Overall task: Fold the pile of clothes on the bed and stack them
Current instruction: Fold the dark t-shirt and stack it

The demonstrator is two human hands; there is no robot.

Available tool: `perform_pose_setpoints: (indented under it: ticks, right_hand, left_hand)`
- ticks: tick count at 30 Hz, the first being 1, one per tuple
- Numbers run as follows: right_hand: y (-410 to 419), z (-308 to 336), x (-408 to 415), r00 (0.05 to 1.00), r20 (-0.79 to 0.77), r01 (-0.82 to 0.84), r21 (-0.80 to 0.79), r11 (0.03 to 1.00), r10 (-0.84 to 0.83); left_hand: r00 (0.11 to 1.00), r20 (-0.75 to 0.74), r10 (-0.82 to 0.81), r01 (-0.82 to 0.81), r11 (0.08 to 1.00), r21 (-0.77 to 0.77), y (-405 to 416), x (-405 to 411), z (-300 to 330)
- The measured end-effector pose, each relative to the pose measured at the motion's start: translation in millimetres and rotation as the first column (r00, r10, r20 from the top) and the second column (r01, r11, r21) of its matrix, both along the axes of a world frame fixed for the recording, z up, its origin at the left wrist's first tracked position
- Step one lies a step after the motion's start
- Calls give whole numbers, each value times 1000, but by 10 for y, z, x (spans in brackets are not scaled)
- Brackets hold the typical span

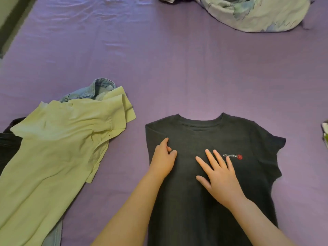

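A dark grey T-shirt (236, 139) with a small white and red chest logo lies flat on the purple bed (177, 71), neck away from me. Its left sleeve is folded in, leaving a straight left edge. My left hand (162, 159) rests on that folded part near the shoulder, fingers loosely bent on the cloth. My right hand (219, 176) lies flat on the chest with fingers spread, just left of the logo. To the left, a pale yellow-green garment (53, 148) lies spread and rumpled over blue denim (99, 89).
A dark garment (8, 144) shows at the left edge under the yellow-green one. A crumpled pale patterned blanket (252, 13) lies at the far right of the bed. A bit of patterned cloth (325, 132) shows at the right edge.
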State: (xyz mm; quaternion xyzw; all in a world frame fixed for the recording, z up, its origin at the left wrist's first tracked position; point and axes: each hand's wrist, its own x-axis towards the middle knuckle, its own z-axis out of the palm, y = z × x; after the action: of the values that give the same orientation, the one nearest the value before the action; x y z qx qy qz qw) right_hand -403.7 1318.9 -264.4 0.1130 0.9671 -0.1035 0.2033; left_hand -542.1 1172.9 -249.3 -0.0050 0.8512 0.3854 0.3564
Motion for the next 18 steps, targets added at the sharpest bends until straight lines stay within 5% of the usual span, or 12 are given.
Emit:
perform_pose_setpoints:
  ticks: [4,7,9,13,18]
  right_hand:
    - [427,173,159,985,-109,135,-19,991,-136]
    - [889,225,385,861,-307,388,-117,914,-405]
    - [1211,214,495,741,-264,576,-223,786,-618]
    - [1612,115,483,376,-20,779,-534,328,-926]
    - [1658,-58,368,378,52,792,-535,294,-924]
  left_hand:
    - [996,60,65,-69,995,66,371,300,17]
    - [992,123,-5,-9,993,116,757,563,2]
    - [985,158,-64,38,986,163,1034,737,-7]
    - [965,209,-160,103,961,258,1546,1016,-5]
    - [939,330,-98,-25,937,348,2026,1164,-7]
